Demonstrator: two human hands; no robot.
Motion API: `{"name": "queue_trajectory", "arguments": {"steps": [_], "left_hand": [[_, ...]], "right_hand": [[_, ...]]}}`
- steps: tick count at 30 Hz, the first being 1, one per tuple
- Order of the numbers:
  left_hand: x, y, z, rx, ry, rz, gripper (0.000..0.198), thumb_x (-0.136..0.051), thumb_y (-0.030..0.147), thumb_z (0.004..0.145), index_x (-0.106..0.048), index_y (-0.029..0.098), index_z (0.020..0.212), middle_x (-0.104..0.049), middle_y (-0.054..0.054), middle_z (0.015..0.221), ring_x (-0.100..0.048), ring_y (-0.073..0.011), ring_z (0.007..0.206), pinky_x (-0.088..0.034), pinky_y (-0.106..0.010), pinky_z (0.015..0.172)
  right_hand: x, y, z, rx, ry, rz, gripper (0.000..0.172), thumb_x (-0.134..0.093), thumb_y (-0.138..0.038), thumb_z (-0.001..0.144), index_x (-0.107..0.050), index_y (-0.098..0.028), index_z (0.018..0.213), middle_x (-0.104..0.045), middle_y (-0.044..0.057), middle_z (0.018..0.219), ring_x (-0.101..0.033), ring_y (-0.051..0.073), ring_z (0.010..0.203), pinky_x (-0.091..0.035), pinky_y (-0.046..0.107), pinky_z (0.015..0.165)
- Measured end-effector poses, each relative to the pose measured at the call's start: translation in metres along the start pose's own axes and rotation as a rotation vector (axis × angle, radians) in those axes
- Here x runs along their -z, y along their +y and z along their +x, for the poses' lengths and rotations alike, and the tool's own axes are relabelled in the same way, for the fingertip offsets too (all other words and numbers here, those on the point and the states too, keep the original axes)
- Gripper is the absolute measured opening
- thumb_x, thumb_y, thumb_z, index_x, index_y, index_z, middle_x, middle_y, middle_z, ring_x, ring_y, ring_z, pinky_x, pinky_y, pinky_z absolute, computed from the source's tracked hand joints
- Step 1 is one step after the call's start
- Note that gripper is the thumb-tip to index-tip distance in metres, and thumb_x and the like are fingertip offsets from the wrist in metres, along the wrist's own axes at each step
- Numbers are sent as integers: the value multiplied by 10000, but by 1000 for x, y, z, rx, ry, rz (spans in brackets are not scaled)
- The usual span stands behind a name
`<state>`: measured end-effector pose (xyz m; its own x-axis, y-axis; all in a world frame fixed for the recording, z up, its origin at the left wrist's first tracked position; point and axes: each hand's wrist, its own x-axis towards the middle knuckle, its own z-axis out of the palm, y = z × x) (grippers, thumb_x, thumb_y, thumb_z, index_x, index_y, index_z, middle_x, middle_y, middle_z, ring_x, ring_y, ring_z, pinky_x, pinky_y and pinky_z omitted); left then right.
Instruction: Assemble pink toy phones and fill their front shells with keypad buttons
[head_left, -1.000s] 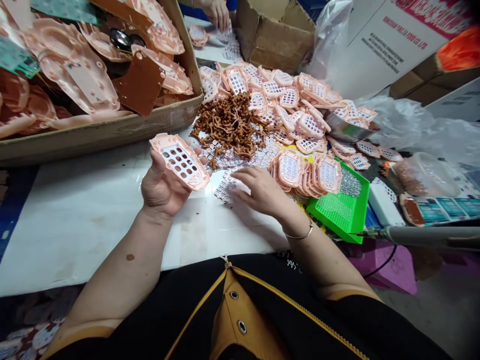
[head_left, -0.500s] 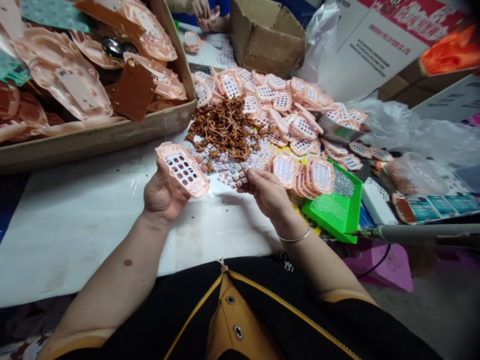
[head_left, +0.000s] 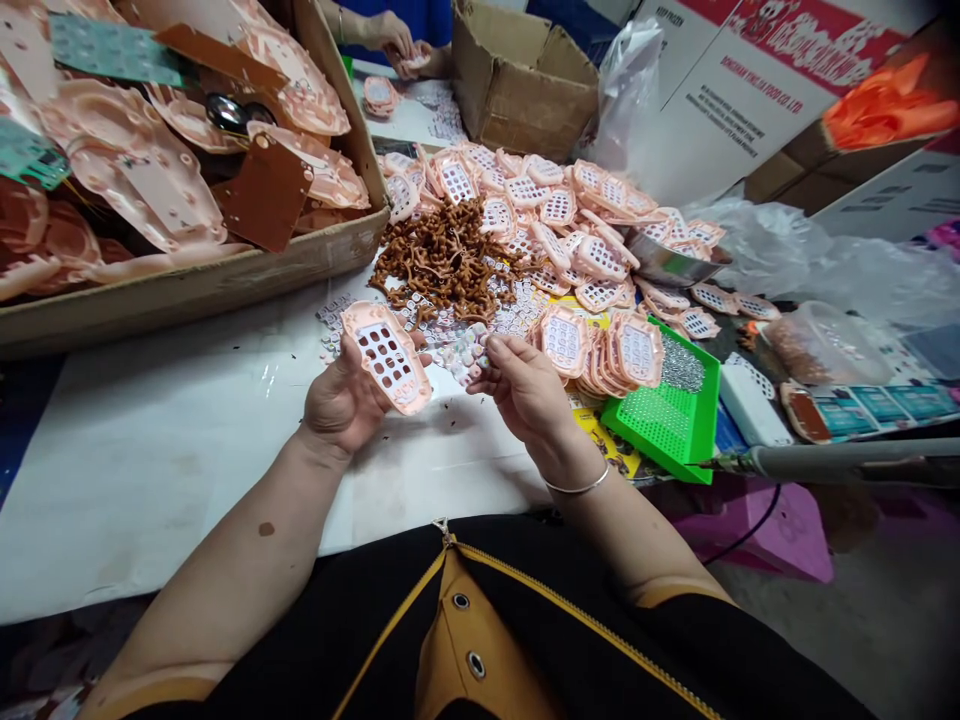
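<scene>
My left hand is closed round a pink plastic casing with rows of holes, its inner side tilted up towards me. Pinched in my right hand is a small sheet of keypad buttons, held a short way to the right of the casing and apart from it. Just beyond both hands lie loose small white keys and a heap of brown plastic parts. Stacked pink casings with white keys fitted stand to the right of my right hand.
A cardboard box of pink shells and boards stands at the left. More pink casings are piled behind. To the right are a green basket and a grey-handled tool. A co-worker's hands show at the back.
My left hand has moved right and slightly down with the casing, closer to my right hand. The button sheet in my right hand has turned more upright. The whole view has shifted slightly.
</scene>
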<state>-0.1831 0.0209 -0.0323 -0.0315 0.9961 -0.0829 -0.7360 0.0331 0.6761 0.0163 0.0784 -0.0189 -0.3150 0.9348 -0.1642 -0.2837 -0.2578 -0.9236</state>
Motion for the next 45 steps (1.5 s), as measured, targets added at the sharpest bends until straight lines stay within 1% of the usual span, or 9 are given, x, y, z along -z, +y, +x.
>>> {"name": "queue_trajectory", "arguments": {"steps": [9,15,19,25,29,33,40,43,45], "left_hand": [[1,-5,-9,199,-346,65,755,-839,600,661,-683,148,1245,-732,-148,1192,-723,-375,1026,-606,-453,824],[3,-6,-8,192,-242,-18,837,-827,607,675,-592,210,1374,-694,-151,1291,-677,-412,1146,-561,-567,940],[0,-6,-8,167,-190,-49,841,-828,623,666,-598,222,1369,-712,-143,1262,-663,-429,1171,-556,-581,947],[1,-8,-8,129,-150,-6,812,-842,608,660,-628,218,1339,-682,-146,1326,-633,-403,1232,-548,-525,993],[3,-10,-7,143,-142,47,776,-862,591,649,-660,201,1289,-709,-131,1265,-669,-347,1175,-590,-428,929],[3,-11,-5,109,-170,96,718,-877,556,651,-684,180,1231,-701,-131,1263,-642,-316,1219,-583,-367,939],[-1,-8,-5,172,-185,57,873,-868,635,604,-642,147,1292,-682,-165,1272,-566,-381,1300,-547,-466,1009],[-3,-6,-6,159,-167,11,937,-853,678,583,-619,169,1334,-688,-151,1269,-537,-372,1336,-520,-455,1046],[-4,-6,-6,156,-158,0,928,-842,691,589,-616,199,1343,-686,-131,1282,-532,-368,1343,-519,-448,1044]], "right_hand": [[-1,5,6,323,-78,-573,308,-716,-470,851,-730,-207,1011,-708,3,790,-583,81,578,-500,250,523],[-7,7,4,213,-97,-288,451,-821,-519,737,-677,-247,1066,-703,-11,848,-647,113,721,-569,283,681],[-8,21,0,123,-108,-200,353,-830,-509,724,-688,-223,874,-711,-11,796,-664,131,748,-571,310,748],[-4,13,-3,677,128,-574,119,-682,-329,891,-729,-251,967,-768,14,907,-695,155,828,-568,344,794],[-11,2,-15,1066,-53,-1069,206,-586,-193,950,-733,-248,1083,-787,61,998,-712,180,879,-560,350,776],[-20,4,-20,1066,-236,-1333,290,-486,-188,991,-714,-240,1163,-765,102,1104,-700,214,959,-546,388,817],[-16,-2,-15,1075,-537,-1386,453,-474,-466,1012,-624,-161,1311,-687,180,1241,-631,266,1166,-524,451,976],[-16,0,-16,1200,-560,-1388,647,-498,-613,954,-606,-87,1317,-668,219,1292,-618,291,1227,-516,459,1028],[-15,4,-18,1311,-519,-1425,534,-527,-504,984,-615,-83,1301,-678,197,1317,-628,269,1244,-516,422,1060]]}}
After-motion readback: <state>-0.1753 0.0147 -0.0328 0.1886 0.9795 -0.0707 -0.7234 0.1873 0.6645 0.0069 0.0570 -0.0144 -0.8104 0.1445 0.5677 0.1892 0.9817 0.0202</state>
